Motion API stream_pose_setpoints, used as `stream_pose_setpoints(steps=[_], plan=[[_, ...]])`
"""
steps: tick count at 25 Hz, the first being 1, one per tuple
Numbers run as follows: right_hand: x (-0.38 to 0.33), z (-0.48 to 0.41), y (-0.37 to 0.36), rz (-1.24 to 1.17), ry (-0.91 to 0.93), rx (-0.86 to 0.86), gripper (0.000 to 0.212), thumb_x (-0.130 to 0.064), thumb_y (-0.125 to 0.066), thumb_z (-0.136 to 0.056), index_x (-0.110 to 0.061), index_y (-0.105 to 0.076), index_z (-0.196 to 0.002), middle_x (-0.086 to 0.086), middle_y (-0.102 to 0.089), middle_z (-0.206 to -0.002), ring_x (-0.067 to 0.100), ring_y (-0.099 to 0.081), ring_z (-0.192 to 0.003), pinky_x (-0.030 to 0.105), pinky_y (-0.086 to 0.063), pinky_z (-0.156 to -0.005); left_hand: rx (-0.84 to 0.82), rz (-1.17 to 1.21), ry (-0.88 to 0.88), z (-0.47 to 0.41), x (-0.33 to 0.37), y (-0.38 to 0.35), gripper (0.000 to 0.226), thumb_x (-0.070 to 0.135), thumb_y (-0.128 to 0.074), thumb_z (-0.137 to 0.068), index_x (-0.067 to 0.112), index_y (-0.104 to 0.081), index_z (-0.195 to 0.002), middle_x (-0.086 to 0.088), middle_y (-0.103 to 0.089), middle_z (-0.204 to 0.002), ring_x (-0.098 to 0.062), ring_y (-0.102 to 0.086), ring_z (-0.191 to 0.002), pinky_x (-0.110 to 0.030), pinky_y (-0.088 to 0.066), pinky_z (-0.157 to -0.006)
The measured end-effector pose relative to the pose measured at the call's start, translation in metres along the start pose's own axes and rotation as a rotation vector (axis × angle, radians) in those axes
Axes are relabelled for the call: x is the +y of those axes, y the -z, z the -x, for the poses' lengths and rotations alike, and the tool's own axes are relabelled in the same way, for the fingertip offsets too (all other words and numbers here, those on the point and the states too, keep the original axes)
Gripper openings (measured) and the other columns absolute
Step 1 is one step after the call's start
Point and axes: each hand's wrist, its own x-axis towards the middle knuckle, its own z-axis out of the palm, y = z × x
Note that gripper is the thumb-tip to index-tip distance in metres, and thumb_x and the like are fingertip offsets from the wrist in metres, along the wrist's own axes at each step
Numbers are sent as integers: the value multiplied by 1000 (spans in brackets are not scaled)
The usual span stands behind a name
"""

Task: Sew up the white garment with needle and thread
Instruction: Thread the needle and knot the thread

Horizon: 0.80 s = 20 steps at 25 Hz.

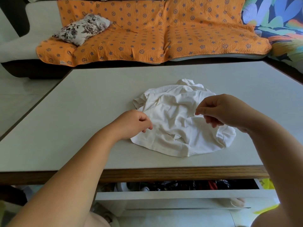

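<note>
Garment (pixel 177 125) on pale table (pixel 73 122), orange sofa (pixel 147 33) behind.

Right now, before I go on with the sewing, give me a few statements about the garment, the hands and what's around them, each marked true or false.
1. The white garment lies crumpled on the table. True.
2. The left hand lies flat on bare table, well away from the garment. False: it is at the garment's left edge, fingers curled.
3. The drawer under the table is pulled open. True.
4. The floral pillow lies on the table. False: it lies on the orange sofa cover.
5. The right hand is over the garment, thumb and forefinger brought together. True; any needle or thread is too fine to make out.
</note>
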Motion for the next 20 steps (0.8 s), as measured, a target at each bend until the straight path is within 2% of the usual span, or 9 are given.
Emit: stream_pose_setpoints(steps=[4, 10, 12, 13, 14, 15, 16, 17, 20], plan=[[2, -2, 3, -21, -5, 42, 18, -17, -64, -92, -13, -72, -76, -3, -58, -51, 10, -51, -45, 24, -41, -53, -3, 9, 14, 2, -2, 2, 24, 28, -52, -95, 27, -73, -86, 9, -65, -81, -14, -54, -73, -25, -43, -67], [5, -2, 7, -40, -6, 78, 18, -17, -65, -92, -14, -73, -76, -4, -59, -49, 7, -52, -42, 24, -42, -53, -18, -32, 46, 1, -6, 4, 23, 25, -50, -95, 25, -73, -89, 8, -65, -84, -12, -57, -76, -23, -44, -67], [4, -1, 5, -43, 2, 77, 18, -18, -64, -93, -14, -73, -78, -5, -59, -50, 7, -53, -43, 23, -43, -53, -33, -95, 62, 0, -7, 4, 21, 26, -52, -95, 26, -73, -97, 6, -64, -88, -12, -58, -78, -21, -43, -67], [3, -1, 3, -36, 12, 68, 17, -18, -64, -93, -15, -73, -79, -5, -60, -50, 6, -53, -44, 21, -44, -53, -18, -222, 39, -2, -8, 2, 22, 29, -54, -94, 28, -71, -110, 4, -62, -100, -13, -58, -92, -22, -45, -76], [2, -1, -1, -26, 26, 50, 17, -19, -64, -93, -15, -73, -80, -6, -60, -51, 6, -54, -45, 19, -44, -53, 6, -360, -12, -3, -7, 0, 33, 31, -58, -93, 30, -62, -126, 3, -57, -124, -15, -51, -117, -25, -42, -93], [0, 0, -6, -17, 43, 26, 16, -20, -64, -93, -15, -73, -81, -7, -60, -51, 5, -54, -45, 15, -44, -52, 30, -415, -86, -2, -2, -3, 51, 33, -61, -91, 32, -48, -140, 5, -42, -145, -16, -33, -138, -27, -31, -108], [-2, 0, -12, -7, 62, 4, 15, -20, -64, -93, -14, -72, -82, -7, -60, -50, 4, -54, -44, 12, -43, -50, 36, -359, -171, 1, 6, -7, 65, 32, -64, -89, 34, -36, -147, 10, -28, -154, -12, -19, -145, -25, -22, -113], [-5, 1, -16, 4, 83, -15, 15, -20, -64, -93, -13, -72, -82, -8, -61, -50, 2, -54, -44, 10, -42, -48, 18, -220, -238, 3, 16, -12, 72, 31, -67, -88, 37, -31, -149, 14, -26, -156, -6, -19, -144, -21, -22, -112], [-10, 3, -25, 44, 145, -47, 17, -20, -61, -94, -14, -71, -81, -7, -63, -53, 1, -55, -45, 7, -40, -47, -125, 206, -301, 3, 36, -30, 70, 32, -71, -88, 37, -35, -148, 22, -54, -135, 10, -47, -119, -11, -34, -97]])
